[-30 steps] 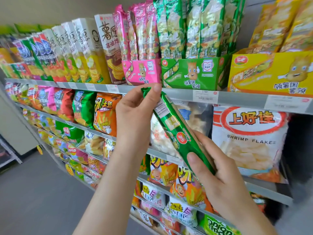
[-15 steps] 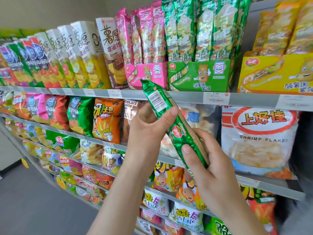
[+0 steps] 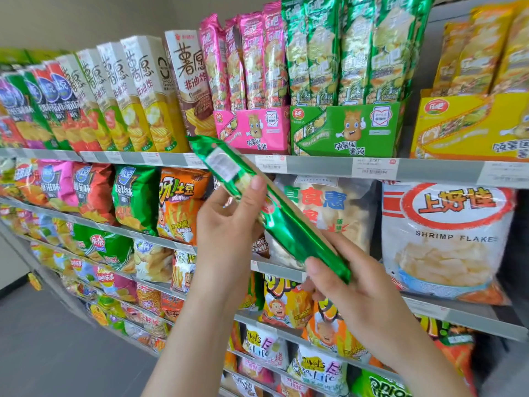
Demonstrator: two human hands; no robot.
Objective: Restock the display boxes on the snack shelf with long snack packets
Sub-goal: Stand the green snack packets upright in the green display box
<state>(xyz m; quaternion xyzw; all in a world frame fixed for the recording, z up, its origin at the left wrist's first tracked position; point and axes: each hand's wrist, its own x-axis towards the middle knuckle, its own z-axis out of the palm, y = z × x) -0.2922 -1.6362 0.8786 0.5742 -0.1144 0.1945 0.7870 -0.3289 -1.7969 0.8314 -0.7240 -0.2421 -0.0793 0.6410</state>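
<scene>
The long packet I hold is shiny green, with a white label near its top end and a red spot in the middle. The top shelf has a grey front edge. On it, the pink box has pink packets, the green box has green packets, and the yellow box at the right edge has yellow packets. The big bag below is white with a red ring.

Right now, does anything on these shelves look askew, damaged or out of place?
Nothing stands out: no spills or torn bags. The only loose item is the green packet, held tilted between the left hand and right hand.
</scene>
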